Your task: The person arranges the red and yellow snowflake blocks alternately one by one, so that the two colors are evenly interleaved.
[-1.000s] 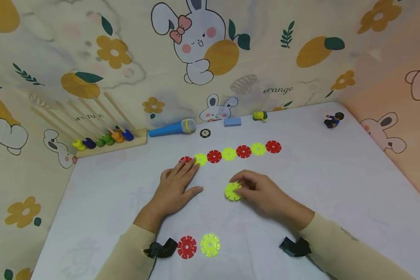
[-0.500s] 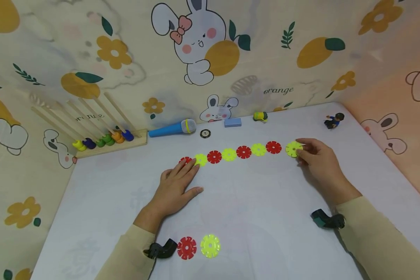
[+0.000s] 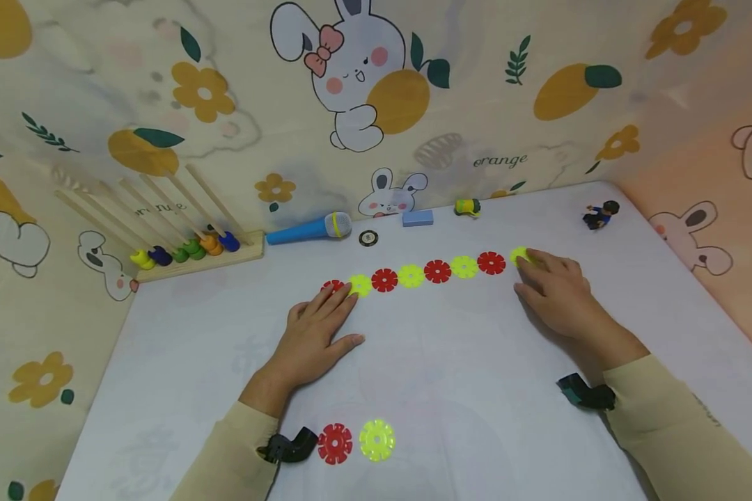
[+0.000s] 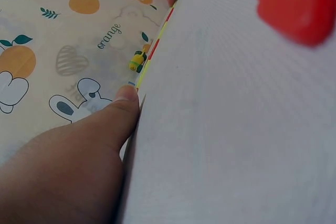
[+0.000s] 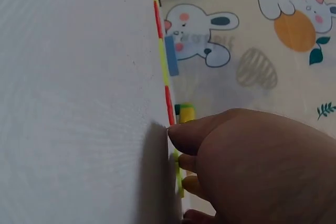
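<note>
Looking at a white tabletop [image 3: 451,390] against a super cute bunny-print backdrop [image 3: 225,156], plus a wooden peg stand [image 3: 246,251] with coloured beads [image 3: 211,245]. Also seeing a disc row [image 3: 437,271], with a flat left hand [image 3: 310,342] over its leftmost red disc [image 3: 333,284] and a loosely extended right hand [image 3: 560,298] touching its rightmost yellow disc [image 3: 518,255].

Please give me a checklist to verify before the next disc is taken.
1. Colours alternate along the row: ok, red and yellow.
2. Left hand on the row's left end: ok.
3. Right hand free: not ok, it touches the last yellow slotted disc.
4. That disc against its red neighbour: not ok, a narrow gap seems visible.
5. Spare red slotted disc in view: ok, beside spare yellow disc.
</note>
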Demonstrator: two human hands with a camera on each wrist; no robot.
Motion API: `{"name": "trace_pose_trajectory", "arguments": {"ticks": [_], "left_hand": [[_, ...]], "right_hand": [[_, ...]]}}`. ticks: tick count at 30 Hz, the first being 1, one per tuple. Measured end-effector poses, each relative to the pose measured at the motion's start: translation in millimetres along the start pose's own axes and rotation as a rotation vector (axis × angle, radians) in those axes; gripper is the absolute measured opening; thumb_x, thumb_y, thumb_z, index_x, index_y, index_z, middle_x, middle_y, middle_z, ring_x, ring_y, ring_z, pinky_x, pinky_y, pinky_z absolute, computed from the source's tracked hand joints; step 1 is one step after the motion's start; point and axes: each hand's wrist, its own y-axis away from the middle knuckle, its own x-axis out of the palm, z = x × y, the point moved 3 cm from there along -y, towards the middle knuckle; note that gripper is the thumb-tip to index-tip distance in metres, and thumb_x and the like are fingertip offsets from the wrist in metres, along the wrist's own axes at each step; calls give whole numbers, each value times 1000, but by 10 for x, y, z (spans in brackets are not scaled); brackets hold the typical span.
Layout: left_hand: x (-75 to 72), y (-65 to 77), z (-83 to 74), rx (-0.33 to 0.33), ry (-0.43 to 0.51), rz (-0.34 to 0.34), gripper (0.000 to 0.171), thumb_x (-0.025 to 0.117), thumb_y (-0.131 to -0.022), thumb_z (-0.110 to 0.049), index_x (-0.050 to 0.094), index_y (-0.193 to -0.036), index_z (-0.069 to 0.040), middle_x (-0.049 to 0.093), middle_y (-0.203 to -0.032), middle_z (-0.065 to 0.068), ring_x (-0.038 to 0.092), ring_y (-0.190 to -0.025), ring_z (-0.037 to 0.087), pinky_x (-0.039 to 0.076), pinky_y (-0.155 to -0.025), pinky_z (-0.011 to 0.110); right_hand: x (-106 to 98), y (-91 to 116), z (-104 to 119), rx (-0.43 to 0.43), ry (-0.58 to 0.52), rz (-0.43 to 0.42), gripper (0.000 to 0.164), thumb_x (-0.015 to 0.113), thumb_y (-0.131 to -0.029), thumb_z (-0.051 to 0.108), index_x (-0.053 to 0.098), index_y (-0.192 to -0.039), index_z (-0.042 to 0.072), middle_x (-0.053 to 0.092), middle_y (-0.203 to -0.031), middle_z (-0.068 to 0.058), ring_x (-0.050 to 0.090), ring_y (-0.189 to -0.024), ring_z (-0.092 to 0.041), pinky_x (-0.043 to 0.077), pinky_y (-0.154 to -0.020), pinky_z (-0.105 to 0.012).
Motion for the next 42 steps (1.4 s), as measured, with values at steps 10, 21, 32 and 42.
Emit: {"name": "trace_pose_trajectory", "arguments": {"ticks": [10, 21, 32, 42], "left_hand": [[-1, -7, -7, 1, 2, 3, 76, 38, -90, -69, 26, -153, -29, 15, -158, -6, 7, -144, 22, 17, -103, 55], [4, -11, -10, -4, -5, 9, 76, 37, -89, -70, 26, -152, -28, 15, -158, -6, 7, -144, 22, 17, -103, 55], [16, -10, -2, -4, -15, 10, 77, 35, -89, -70, 27, -152, -27, 16, -158, -5, 7, -144, 22, 17, -103, 56], [16, -15, -3, -9, -13, 20, 76, 35, -90, -70, 26, -152, -28, 15, -158, -5, 6, -144, 21, 17, -103, 56]], "right_hand": [[8, -9, -11, -13, 22, 10, 64, 47, -97, 46, 32, -151, 16, 14, -156, -17, 5, -139, -46, 19, -88, -71], [44, -11, 1, -20, 69, 13, 66, 48, -96, 51, 31, -152, 20, 15, -155, -16, 7, -136, -47, 21, -86, -66], [55, -10, -3, -16, 41, -6, 64, 46, -97, 49, 29, -152, 21, 12, -156, -16, 6, -137, -47, 20, -85, -67], [-33, 122, 319, -68, -493, -202, 47, 53, -98, 37, 44, -142, 25, 41, -142, -2, 43, -123, -26, 44, -92, -43]]}}
